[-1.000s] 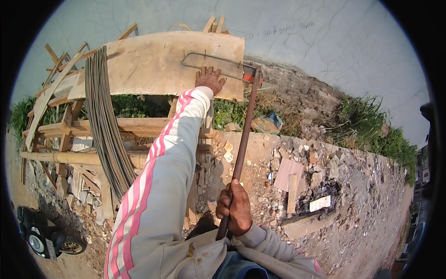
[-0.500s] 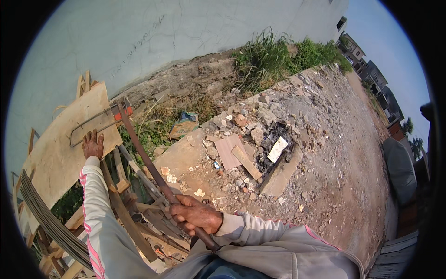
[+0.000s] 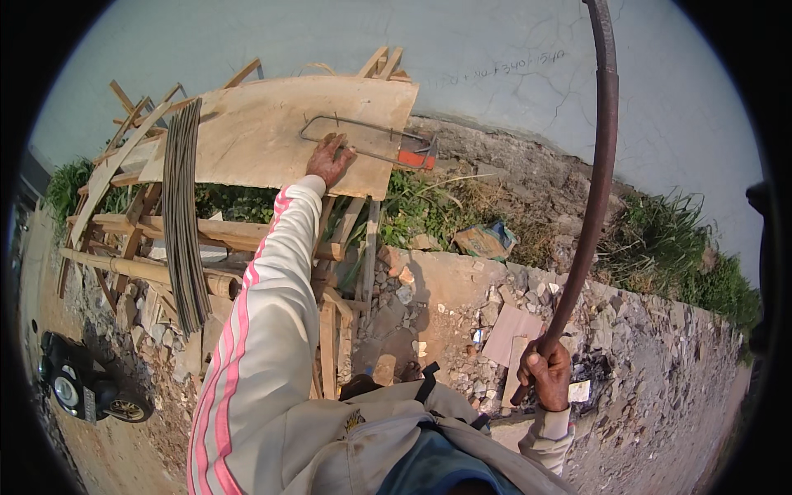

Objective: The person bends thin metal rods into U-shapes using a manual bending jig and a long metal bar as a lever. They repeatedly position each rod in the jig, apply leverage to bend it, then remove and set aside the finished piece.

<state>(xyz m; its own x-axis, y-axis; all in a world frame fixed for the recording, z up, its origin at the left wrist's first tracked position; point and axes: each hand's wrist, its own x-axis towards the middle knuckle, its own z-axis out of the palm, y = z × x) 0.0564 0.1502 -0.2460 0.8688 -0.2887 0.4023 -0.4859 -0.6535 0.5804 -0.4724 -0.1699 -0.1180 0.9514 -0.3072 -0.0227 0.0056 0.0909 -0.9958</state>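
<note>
A long, dark brown metal bar [image 3: 596, 190] rises almost upright on the right, its upper end bent. My right hand [image 3: 548, 375] grips it near the lower end, fingers wrapped round. My left hand [image 3: 332, 159] rests on a pale plywood board [image 3: 247, 132], fingers stretched out. Beneath or right beside those fingers lies a hacksaw [image 3: 418, 159] with a thin grey frame and an orange-red handle; whether the fingers press on the frame I cannot tell. Over the board's left part hangs a bundle of thin metal rods [image 3: 183, 214].
Timber beams [image 3: 239, 235] and a bamboo pole [image 3: 157, 271] sit under the board. A pale wall [image 3: 495, 49] stands behind, with bushes [image 3: 685, 239] at its foot. Rubble [image 3: 635, 355] covers the ground at right. A dark motorcycle [image 3: 87, 384] is parked at lower left.
The view has turned left. My right hand has swung the bar away from beside the board to nearly upright at the right. My left hand stays on the board by the hacksaw.
</note>
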